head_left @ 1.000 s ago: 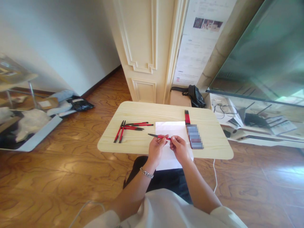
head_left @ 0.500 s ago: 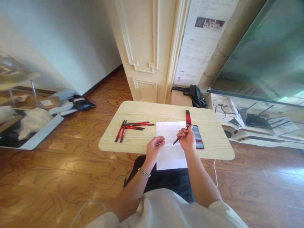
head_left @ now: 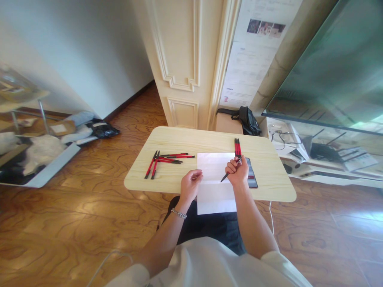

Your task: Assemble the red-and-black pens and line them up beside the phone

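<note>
My right hand (head_left: 237, 172) is closed around a red and black pen (head_left: 225, 176), whose dark tip points down-left over a white sheet of paper (head_left: 214, 181). My left hand (head_left: 190, 185) rests at the sheet's left edge with its fingers curled together; I cannot make out anything in them. Both hands are over a small light wooden table (head_left: 269, 179). Several red and black pens (head_left: 166, 158) lie scattered on the table's left half. Two or three more pens (head_left: 237, 146) lie side by side at the far right of the sheet.
A dark phone (head_left: 250, 172) lies on the table just right of my right hand. A black bag (head_left: 247, 119) sits on a box behind the table. A glass-topped stand with cables (head_left: 314, 147) is at right, clutter and a tray (head_left: 38, 155) on the floor at left.
The pen was held by both hands over the paper; my left hand let go and dropped to the sheet's left edge. My right hand carried the pen right and turned it tip-down.
</note>
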`<action>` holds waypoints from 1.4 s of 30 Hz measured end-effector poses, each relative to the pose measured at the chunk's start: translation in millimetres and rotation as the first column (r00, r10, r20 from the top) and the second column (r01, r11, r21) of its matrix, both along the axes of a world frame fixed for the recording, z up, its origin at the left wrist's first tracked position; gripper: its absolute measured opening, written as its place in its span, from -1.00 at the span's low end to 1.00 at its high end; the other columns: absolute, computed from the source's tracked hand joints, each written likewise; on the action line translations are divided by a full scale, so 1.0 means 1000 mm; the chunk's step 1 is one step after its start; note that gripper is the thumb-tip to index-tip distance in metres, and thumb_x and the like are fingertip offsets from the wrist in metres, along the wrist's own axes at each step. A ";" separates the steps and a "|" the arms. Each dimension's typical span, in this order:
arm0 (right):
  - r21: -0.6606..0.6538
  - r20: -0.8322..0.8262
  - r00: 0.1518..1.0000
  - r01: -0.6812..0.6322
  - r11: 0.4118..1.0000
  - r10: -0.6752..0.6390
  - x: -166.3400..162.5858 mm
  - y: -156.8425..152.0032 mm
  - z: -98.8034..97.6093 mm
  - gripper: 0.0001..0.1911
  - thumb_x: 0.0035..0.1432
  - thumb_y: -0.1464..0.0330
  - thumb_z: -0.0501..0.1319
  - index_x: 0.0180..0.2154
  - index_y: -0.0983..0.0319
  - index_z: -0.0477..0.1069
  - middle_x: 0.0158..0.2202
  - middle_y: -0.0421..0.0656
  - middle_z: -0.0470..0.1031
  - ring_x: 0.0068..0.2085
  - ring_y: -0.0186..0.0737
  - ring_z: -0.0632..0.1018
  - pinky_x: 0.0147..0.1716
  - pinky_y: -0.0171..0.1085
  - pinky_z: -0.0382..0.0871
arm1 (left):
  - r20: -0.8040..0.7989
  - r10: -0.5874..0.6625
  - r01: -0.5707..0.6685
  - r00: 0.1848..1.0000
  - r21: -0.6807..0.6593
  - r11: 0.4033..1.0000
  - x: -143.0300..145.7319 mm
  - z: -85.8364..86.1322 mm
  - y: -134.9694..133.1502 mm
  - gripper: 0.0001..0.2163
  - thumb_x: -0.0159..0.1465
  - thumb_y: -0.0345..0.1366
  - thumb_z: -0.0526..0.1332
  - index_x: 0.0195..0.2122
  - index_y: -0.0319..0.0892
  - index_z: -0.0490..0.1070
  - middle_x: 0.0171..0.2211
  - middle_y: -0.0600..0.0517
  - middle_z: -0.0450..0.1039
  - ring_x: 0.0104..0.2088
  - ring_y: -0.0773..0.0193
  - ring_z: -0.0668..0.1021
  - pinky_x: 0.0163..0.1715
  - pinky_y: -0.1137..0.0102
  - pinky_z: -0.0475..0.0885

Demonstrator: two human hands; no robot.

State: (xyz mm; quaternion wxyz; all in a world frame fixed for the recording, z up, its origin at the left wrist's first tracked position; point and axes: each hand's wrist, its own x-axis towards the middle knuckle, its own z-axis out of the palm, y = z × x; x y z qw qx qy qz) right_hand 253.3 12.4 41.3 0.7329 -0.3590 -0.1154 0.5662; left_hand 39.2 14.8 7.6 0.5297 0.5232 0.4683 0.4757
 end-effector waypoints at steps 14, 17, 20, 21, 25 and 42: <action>0.009 -0.067 0.998 0.021 1.000 -0.020 0.003 0.004 -0.003 -0.61 0.10 0.01 0.13 -0.51 0.17 0.27 -0.68 -0.35 0.07 -0.70 -0.45 0.04 -0.76 -0.40 -0.08 | -0.326 0.022 0.062 0.945 0.245 0.968 -0.010 -0.003 0.025 -0.83 0.16 -0.28 0.26 -0.21 -0.11 0.52 -0.23 -0.06 0.53 -0.21 0.14 0.54 -0.12 0.26 0.39; 0.031 -0.124 0.992 -0.007 0.999 0.011 0.004 0.008 -0.001 -0.60 0.10 -0.02 0.14 -0.47 0.18 0.30 -0.64 -0.32 0.14 -0.69 -0.46 0.10 -0.78 -0.43 -0.04 | -0.493 0.068 0.151 0.867 0.391 0.908 -0.008 -0.004 0.037 -0.84 0.19 -0.33 0.22 -0.21 -0.12 0.51 -0.18 -0.08 0.51 -0.11 0.08 0.49 0.03 0.19 0.30; 0.028 -0.129 0.991 -0.040 0.999 0.044 0.003 0.014 0.002 -0.62 0.10 0.00 0.19 -0.43 0.19 0.34 -0.59 -0.29 0.25 -0.66 -0.48 0.20 -0.80 -0.47 0.00 | -0.634 0.094 0.264 0.768 0.446 0.855 -0.005 -0.005 0.047 -0.79 0.25 -0.36 0.14 -0.12 -0.17 0.47 -0.06 -0.10 0.47 -0.01 0.08 0.43 0.10 0.17 0.23; 0.012 -0.122 0.991 -0.049 0.999 0.050 0.002 0.016 0.003 -0.64 0.11 0.03 0.20 -0.42 0.20 0.35 -0.57 -0.27 0.29 -0.65 -0.48 0.24 -0.79 -0.47 0.04 | -0.673 0.105 0.292 0.732 0.450 0.844 -0.004 -0.006 0.050 -0.77 0.26 -0.36 0.12 -0.09 -0.18 0.45 -0.02 -0.09 0.45 0.02 0.08 0.41 0.11 0.17 0.22; -0.145 -0.012 1.000 -0.016 0.989 0.015 -0.005 0.027 0.002 -0.55 0.17 -0.01 0.08 -0.45 0.22 0.38 -0.55 -0.20 0.42 -0.56 -0.38 0.43 -0.68 -0.41 0.26 | -0.801 0.138 0.384 0.582 0.421 0.822 0.000 -0.010 0.056 -0.69 0.27 -0.34 0.10 0.04 -0.20 0.37 0.12 -0.08 0.35 0.08 0.08 0.37 0.13 0.15 0.18; -0.172 0.642 0.766 0.111 0.979 0.025 -0.057 0.070 -0.033 -0.71 -0.16 0.22 0.34 -0.39 0.20 0.36 -0.66 -0.35 0.37 -0.62 -0.39 0.38 -0.65 -0.42 0.21 | -0.889 0.143 0.429 0.434 0.344 0.835 0.002 -0.004 0.048 -0.61 0.32 -0.27 0.03 0.17 -0.12 0.24 0.21 -0.02 0.24 0.08 0.00 0.29 -0.01 0.11 0.25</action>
